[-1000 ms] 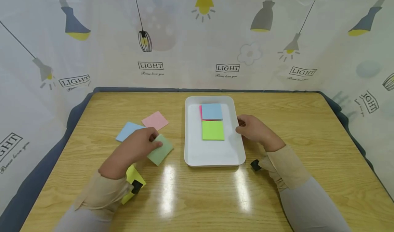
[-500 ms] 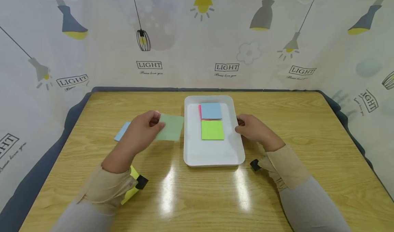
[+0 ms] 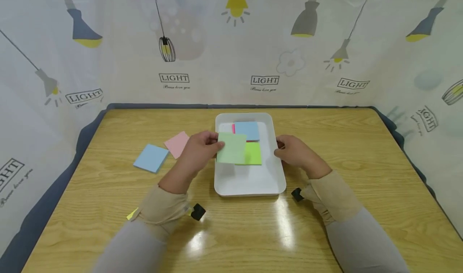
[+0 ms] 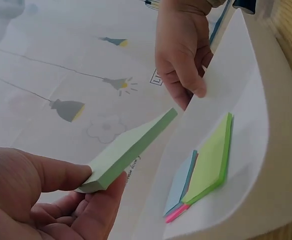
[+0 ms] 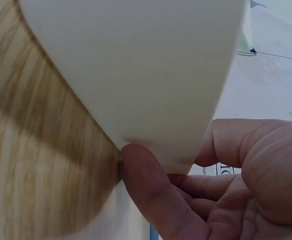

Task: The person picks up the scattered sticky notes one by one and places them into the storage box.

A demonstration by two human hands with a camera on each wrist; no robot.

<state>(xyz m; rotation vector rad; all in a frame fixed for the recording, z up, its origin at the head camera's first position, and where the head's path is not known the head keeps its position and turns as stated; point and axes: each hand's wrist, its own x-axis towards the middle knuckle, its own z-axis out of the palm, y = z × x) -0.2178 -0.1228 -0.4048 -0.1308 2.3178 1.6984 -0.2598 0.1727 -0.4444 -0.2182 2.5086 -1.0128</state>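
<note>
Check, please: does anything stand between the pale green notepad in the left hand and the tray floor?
Partly: the bright green notepad seems partly below the pale green notepad; nothing visible covers the near end of the tray.

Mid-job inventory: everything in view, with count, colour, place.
Table: 1, brown wood, in front.
Tray: 1, white, on table.
Held pad: 1, pale green, above tray.
Lime pad: 1, bright green, in tray.
Far pad: 1, blue, in tray.
Lower pad: 1, hot pink, under far pad.
Loose pad: 1, blue, table's left.
Rose pad: 1, light pink, beside it.
Yellow paper: count unclear, near left, mostly hidden.
Backdrop: 1, whitish, behind table.
Wrist blocks: 2, black, at wrists.
Sleeves: 2, beige and grey, both arms.
Left hand: 1, gripping held pad.
Right hand: 1, touching tray's right side.
</note>
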